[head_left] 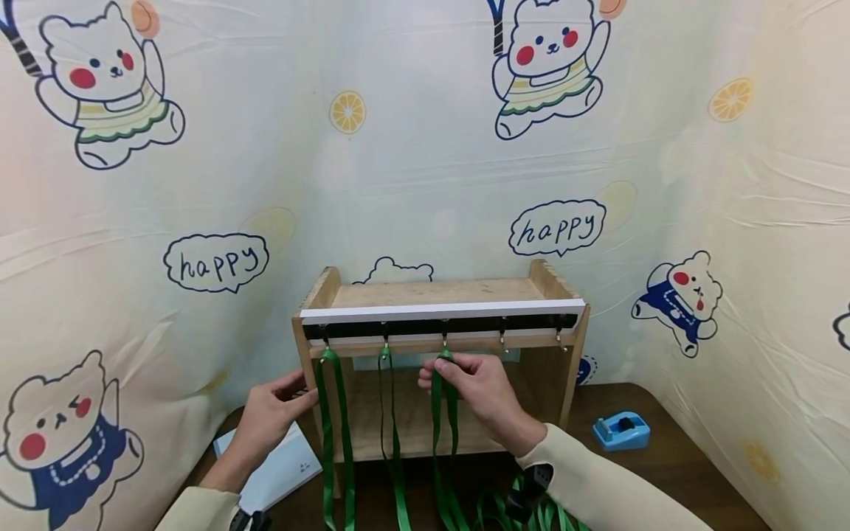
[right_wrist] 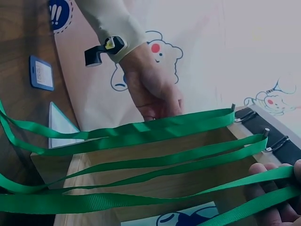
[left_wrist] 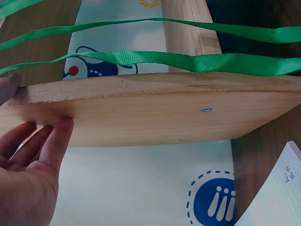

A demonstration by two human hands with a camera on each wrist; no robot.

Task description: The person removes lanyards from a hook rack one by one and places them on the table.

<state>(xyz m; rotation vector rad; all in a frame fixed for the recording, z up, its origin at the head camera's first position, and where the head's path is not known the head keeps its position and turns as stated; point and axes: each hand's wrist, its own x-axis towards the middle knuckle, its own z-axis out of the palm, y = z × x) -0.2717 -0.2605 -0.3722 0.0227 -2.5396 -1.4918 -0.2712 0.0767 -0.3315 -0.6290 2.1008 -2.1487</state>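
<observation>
A small wooden shelf (head_left: 434, 293) has a black-and-white strip (head_left: 425, 324) along its front edge, with several metal hooks on it. Green ribbon loops hang from the three leftmost hooks. My right hand (head_left: 488, 391) pinches the top of the third green ribbon (head_left: 436, 413) just below its hook (head_left: 445, 341). To its left hang the second ribbon (head_left: 397, 472) and the first ribbon (head_left: 347, 442). My left hand (head_left: 265, 417) holds the shelf's left side panel (left_wrist: 141, 115); in the left wrist view its fingers touch the outer face and the thumb the front edge.
Two hooks (head_left: 503, 339) at the right hold no ribbon. More green ribbons (head_left: 544, 516) lie heaped on the dark table before the shelf. A blue tape dispenser (head_left: 620, 431) stands right, a pale blue pad (head_left: 282, 468) lies left, and a blue-framed card (right_wrist: 42, 73) shows in the right wrist view.
</observation>
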